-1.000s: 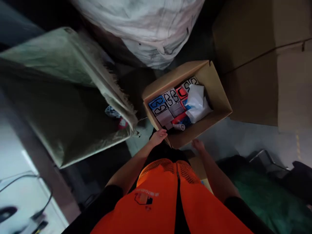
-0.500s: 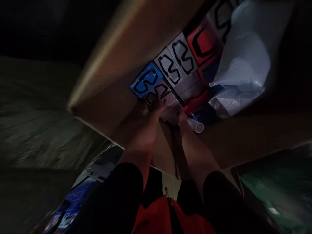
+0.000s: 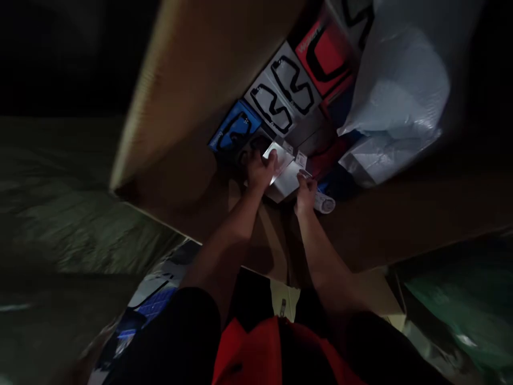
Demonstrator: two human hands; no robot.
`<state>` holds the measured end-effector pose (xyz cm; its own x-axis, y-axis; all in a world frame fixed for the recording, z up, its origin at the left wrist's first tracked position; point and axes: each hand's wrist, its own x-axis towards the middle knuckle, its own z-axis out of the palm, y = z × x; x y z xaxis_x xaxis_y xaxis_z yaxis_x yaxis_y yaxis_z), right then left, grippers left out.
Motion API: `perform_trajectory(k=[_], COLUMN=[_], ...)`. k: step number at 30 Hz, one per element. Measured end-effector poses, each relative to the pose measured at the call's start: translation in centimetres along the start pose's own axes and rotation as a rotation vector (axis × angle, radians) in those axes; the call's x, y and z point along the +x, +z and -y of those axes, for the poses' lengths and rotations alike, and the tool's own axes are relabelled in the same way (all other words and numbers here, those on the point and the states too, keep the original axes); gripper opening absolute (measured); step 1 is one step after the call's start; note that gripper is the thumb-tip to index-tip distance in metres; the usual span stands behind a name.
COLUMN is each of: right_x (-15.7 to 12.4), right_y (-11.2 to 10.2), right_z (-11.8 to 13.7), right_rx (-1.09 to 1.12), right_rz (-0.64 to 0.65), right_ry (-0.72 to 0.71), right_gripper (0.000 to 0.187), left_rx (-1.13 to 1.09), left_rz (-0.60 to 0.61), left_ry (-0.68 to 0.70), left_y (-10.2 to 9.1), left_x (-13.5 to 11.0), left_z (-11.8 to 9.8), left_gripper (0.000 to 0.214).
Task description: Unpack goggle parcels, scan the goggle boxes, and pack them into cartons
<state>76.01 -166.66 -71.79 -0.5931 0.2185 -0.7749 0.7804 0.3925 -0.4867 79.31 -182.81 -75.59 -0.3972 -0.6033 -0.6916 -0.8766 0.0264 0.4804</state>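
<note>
Both my hands reach into an open cardboard box packed with small printed cartons. My left hand curls over the top of a white carton at the near end of the row. My right hand grips the same white carton from its right side. A blue carton and two white cartons with black goggle outlines stand just beyond my left hand. A red carton stands farther back.
A crumpled white plastic bag fills the right part of the box. A small white roll lies by my right hand. A woven green sack spreads at the left, and green material lies at the lower right.
My head has dropped close over the box. Both hands went from the box's near edge down inside, and closed on the white carton, which has tipped up from the row.
</note>
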Motion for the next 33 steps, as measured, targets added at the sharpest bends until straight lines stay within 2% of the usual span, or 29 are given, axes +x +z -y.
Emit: perform_trajectory(k=[2, 4, 8, 10, 12, 14, 15, 18, 20, 22, 25, 27, 30, 33], right_x=[-3.3, -7.5, -17.6, -22.9, -28.3, -33.8, -36.7, -44.8, -49.7, -54.1, -59.8, -63.5, -70.2, -78.2], right_y=[-0.9, -2.5, -8.0, -11.5, -14.8, -17.4, -18.4, -20.6, -21.6, -22.4, -22.9, -22.5, -21.0, -19.5], right_z=[4.8, 10.9, 24.4, 30.4, 34.9, 37.4, 37.8, 36.1, 33.1, 29.0, 21.4, 15.5, 6.1, -2.7], right_rx=[-0.007, -0.049, -0.244, -0.391, -0.508, -0.56, -0.573, -0.663, -0.752, -0.854, -1.053, -1.172, -1.289, -1.399], right_rz=[0.023, 0.096, 0.433, 0.594, 0.697, 0.787, 0.85, 1.112, 1.288, 1.442, 1.612, 1.706, 1.864, 2.013], right_ry=[-0.093, -0.24, -0.629, -0.828, -1.045, -1.215, -1.255, -1.229, -1.183, -1.148, -1.106, -1.098, -1.118, -1.147], right_gripper=[0.056, 0.054, 0.053, 0.055, 0.066, 0.081, 0.087, 0.1, 0.107, 0.114, 0.117, 0.114, 0.111, 0.11], left_rx=[-0.095, -0.221, -0.517, -0.666, -0.773, -0.854, -0.894, -1.0, -1.047, -1.089, -1.199, -1.315, -1.503, -1.633], left_rz=[-0.027, -0.074, -0.249, -0.3, -0.354, -0.422, -0.461, -0.584, -0.653, -0.715, -0.818, -0.907, -1.065, -1.274], left_ry=[-0.025, -0.054, 0.01, 0.081, 0.131, 0.147, 0.152, 0.153, 0.131, 0.053, -0.116, -0.176, -0.171, -0.17], left_y=[-4.1, -9.2, -20.6, -26.0, -30.5, -33.6, -34.6, -35.3, -34.8, -33.6, -30.4, -27.8, -24.7, -23.7], left_x=[-2.4, -5.7, -14.5, -20.0, -26.5, -34.0, -37.9, -49.4, -56.6, -63.5, -73.1, -78.5, -84.6, -89.9], left_z=[-3.0, -6.5, -14.0, -17.1, -19.0, -19.4, -19.1, -16.2, -13.0, -9.0, -2.0, 2.9, 10.5, 18.1], left_gripper=[0.07, 0.067, 0.067, 0.069, 0.068, 0.07, 0.073, 0.097, 0.122, 0.146, 0.165, 0.17, 0.172, 0.175])
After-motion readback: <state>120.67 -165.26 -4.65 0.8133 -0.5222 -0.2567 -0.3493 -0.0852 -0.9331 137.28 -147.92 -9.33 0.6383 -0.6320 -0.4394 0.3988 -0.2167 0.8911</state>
